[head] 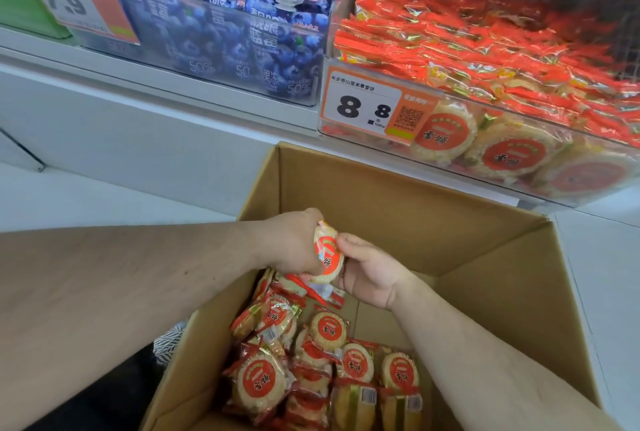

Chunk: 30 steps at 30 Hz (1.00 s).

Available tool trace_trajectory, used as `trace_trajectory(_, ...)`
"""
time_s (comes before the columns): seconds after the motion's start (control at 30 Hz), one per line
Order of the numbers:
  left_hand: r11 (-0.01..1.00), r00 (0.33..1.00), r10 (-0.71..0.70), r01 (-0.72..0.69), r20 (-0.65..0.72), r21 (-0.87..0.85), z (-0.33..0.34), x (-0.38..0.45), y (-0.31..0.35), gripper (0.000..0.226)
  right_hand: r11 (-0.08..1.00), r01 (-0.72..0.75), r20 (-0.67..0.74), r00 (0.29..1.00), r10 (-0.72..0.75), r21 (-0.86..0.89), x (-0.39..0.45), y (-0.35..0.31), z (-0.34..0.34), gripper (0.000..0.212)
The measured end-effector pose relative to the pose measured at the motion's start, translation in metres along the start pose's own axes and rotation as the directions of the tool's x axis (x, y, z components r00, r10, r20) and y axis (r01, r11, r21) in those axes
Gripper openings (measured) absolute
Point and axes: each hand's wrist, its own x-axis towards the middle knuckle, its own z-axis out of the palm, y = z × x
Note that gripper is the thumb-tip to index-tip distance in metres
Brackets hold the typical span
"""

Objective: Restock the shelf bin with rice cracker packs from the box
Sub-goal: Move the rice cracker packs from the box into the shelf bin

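Gripping a stack of round rice cracker packs in clear wrap with red circular labels [327, 254], both hands meet over the open brown cardboard box [398, 209]. The left hand [291, 243] comes in from the left, its fingers curled round the far side of the stack, and more red-edged wrappers hang bunched under its palm. The right hand [372, 275] reaches from the lower right, its thumb and fingers [348, 243] pinching the near edge of the same stack. Which fingers sit behind the packs cannot be told.

Below the fingers, inside the box, lie loose packs of the same rice crackers [325, 371], most with the red label up and a few standing on edge with barcodes showing. They fill the near left part of the box bottom, and bare cardboard shows to the right of the fingers.

Above and to the right of the fingers stands the clear plastic shelf bin [519, 167], heaped with red-wrapped cracker packs, with round crackers pressed against its front wall. An orange and white price tag reading 8.8 [374, 108] is fixed on the bin's left front. Above and left of the fingers, blue blueberry jelly pouches with white caps [242, 25] fill a neighbouring bin, beside another orange price tag [79, 5].
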Motion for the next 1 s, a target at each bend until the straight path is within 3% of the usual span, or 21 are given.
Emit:
trace_trajectory(0.1,0.991,0.996,0.045,-0.035,-0.072,0.127,-0.006,0.0,-0.002,0.076,0.995,-0.1,-0.186,0.977,0.101,0.015,0.021,0.003,-0.008,0.039)
trace_trajectory(0.17,0.973,0.994,0.062,-0.039,-0.094,0.226,-0.005,0.002,-0.005,0.077,0.978,-0.206,-0.447,0.878,0.169,-0.036,0.036,0.015,-0.016,0.037)
trace_trajectory(0.2,0.971,0.995,0.054,-0.032,-0.087,0.238,-0.004,0.004,-0.007,0.078,0.962,-0.257,-0.489,0.853,0.184,-0.086,0.045,0.025,-0.025,0.037)
trace_trajectory(0.23,0.974,0.997,0.039,-0.022,-0.073,0.226,-0.003,0.005,-0.009,0.078,0.944,-0.304,-0.554,0.811,0.186,-0.128,0.065,0.045,-0.044,0.046)
trace_trajectory(0.3,0.982,0.999,0.014,-0.005,-0.046,0.189,-0.002,0.007,-0.012,0.078,0.878,-0.407,-0.613,0.769,0.181,-0.251,0.12,0.097,-0.093,0.095)
trace_trajectory(0.33,0.985,0.999,0.002,0.004,-0.032,0.172,-0.002,0.009,-0.014,0.079,0.835,-0.459,-0.641,0.747,0.179,-0.303,0.136,0.117,-0.107,0.109)
trace_trajectory(0.47,0.996,0.997,-0.066,0.065,0.027,0.059,-0.004,0.016,-0.021,0.08,0.77,-0.492,-0.699,0.71,0.086,-0.405,0.104,0.097,-0.056,0.059)
trace_trajectory(0.63,0.985,0.988,-0.122,0.133,0.098,-0.11,-0.006,0.017,-0.024,0.079,0.668,-0.557,-0.761,0.649,-0.021,-0.494,0.088,0.093,-0.059,0.044)
trace_trajectory(0.7,0.983,0.989,-0.126,0.135,0.083,-0.121,-0.007,0.014,-0.023,0.075,0.676,-0.52,-0.739,0.672,-0.052,-0.521,0.076,0.09,-0.067,0.039)
trace_trajectory(0.83,0.977,0.985,-0.147,0.158,0.087,-0.144,-0.009,0.008,-0.025,0.073,0.861,-0.333,-0.594,0.803,0.045,-0.385,0.038,0.073,-0.078,0.028)
trace_trajectory(1.0,0.96,0.987,-0.137,0.153,0.084,-0.235,-0.014,-0.004,-0.021,0.071,0.913,-0.268,-0.428,0.896,0.119,-0.308,-0.027,0.027,-0.075,0.018)
